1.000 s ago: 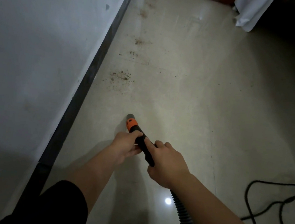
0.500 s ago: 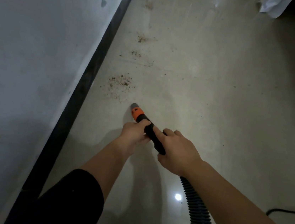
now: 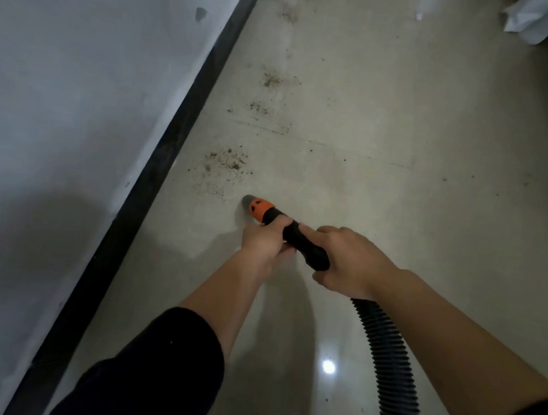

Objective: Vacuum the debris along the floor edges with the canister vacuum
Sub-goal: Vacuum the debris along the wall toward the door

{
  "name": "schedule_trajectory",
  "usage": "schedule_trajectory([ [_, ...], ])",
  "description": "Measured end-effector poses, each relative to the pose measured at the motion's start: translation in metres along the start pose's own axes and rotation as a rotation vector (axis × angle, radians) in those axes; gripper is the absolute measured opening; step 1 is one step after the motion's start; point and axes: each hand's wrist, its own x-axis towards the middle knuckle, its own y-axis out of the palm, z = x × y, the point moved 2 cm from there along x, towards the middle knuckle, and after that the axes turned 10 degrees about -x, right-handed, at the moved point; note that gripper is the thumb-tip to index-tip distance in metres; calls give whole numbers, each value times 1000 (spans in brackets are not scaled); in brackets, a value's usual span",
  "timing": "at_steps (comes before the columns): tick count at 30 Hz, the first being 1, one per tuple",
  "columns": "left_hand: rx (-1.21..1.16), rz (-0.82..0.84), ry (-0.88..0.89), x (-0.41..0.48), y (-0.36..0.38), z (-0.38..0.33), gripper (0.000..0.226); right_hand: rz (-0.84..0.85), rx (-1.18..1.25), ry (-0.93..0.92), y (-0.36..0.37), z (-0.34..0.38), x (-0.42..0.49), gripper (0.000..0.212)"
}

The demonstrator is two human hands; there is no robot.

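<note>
Head view. My left hand (image 3: 263,240) is curled round the black handle (image 3: 306,245) at the front, just behind the orange collar. My right hand (image 3: 348,261) is curled round the same handle further back, where the ribbed hose (image 3: 385,359) joins and trails off toward me. Neither hand is spread.

The nozzle (image 3: 255,206) points down at the floor (image 3: 376,151); I cannot tell if the grey tip touches it. The long axis runs from my right hand, lower right, to the tip, upper left, so it aims ahead and a bit toward the black baseboard (image 3: 167,166) under the wall (image 3: 74,79).

The nearest debris patch (image 3: 226,162) lies just ahead and left of the tip, near but apart from it, between the tip and the baseboard. Smaller patches (image 3: 271,81) sit further ahead in a loose line beside the baseboard. A white cloth (image 3: 530,18) is at the far top right, well apart.

My left hand is nearer the debris, so I judge it steers. The next move looks like a short push forward and left along the axis, with the right hand feeding hose.
</note>
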Motion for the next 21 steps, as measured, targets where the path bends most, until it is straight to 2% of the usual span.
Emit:
schedule_trajectory([
  [14, -126, 53, -27, 2, -6, -3, 30, 1, -14, -58, -12, 3, 10, 74],
  [21, -121, 60, -10, 5, -22, -5, 18, -35, 10, -68, -3, 13, 14, 77],
])
